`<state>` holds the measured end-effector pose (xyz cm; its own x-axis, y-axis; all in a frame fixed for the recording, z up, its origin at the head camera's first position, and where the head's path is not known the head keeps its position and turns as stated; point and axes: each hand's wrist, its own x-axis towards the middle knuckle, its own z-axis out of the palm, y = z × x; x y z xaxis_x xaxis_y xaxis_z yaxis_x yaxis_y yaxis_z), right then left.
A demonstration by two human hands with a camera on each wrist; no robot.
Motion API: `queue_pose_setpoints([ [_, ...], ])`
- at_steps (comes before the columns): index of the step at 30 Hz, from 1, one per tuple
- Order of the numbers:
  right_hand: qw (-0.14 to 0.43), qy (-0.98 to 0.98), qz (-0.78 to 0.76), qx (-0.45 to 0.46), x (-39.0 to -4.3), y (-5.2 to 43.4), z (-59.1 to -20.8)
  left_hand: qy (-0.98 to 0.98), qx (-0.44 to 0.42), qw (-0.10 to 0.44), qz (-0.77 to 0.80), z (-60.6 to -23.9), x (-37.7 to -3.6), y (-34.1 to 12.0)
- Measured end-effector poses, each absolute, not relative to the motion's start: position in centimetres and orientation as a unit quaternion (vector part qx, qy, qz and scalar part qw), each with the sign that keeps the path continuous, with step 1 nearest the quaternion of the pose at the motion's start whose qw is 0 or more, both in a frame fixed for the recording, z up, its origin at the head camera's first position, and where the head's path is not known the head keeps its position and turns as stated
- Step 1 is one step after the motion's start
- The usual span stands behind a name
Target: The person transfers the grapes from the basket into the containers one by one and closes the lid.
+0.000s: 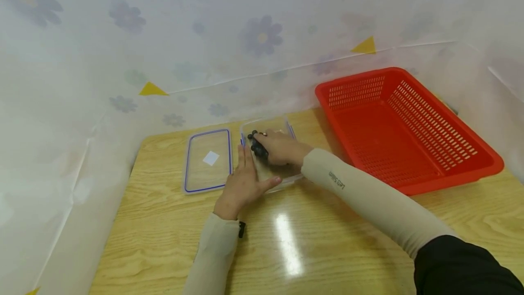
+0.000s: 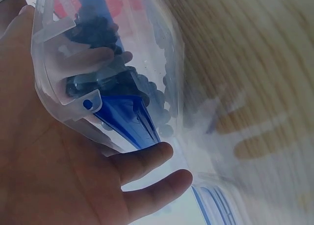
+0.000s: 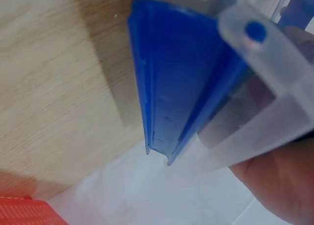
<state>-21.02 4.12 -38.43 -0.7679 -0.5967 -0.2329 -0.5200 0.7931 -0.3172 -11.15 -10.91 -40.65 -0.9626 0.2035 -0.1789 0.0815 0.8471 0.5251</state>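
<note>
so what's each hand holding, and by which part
Right hand grips a bunch of dark grapes from above, inside the clear container; left hand steadies its left side.

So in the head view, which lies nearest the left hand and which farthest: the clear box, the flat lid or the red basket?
1. Clear box: the left hand touches its near left side.
2. Flat lid: just to the hand's left on the table, close but seemingly not touched.
3. Red basket: far right, beyond the box.

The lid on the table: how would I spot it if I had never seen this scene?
Start at the big red basket on the wooden table. Left of it sits a clear box with both hands on it, and left of that lies the lid. It is flat, clear, blue-edged, with a white square at its centre.
</note>
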Motion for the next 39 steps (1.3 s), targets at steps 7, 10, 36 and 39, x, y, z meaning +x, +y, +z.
queue_pose_setpoints([
  [7,0.178,0.927,-0.118,-0.308,-20.5,4.2,-39.2,0.954,0.076,0.119,0.264,-40.6,-11.2,-10.9],
  [10,0.188,0.925,-0.116,-0.311,-20.2,4.2,-39.7,0.953,0.076,0.12,0.266,-40.6,-11.2,-10.9],
  [36,0.255,0.902,-0.185,-0.296,-19.6,5.2,-37.6,0.954,0.079,0.123,0.263,-40.7,-11.4,-11.1],
  [39,0.247,0.905,-0.196,-0.287,-19.6,5.3,-36.6,0.954,0.077,0.125,0.263,-40.6,-11.3,-11.0],
])
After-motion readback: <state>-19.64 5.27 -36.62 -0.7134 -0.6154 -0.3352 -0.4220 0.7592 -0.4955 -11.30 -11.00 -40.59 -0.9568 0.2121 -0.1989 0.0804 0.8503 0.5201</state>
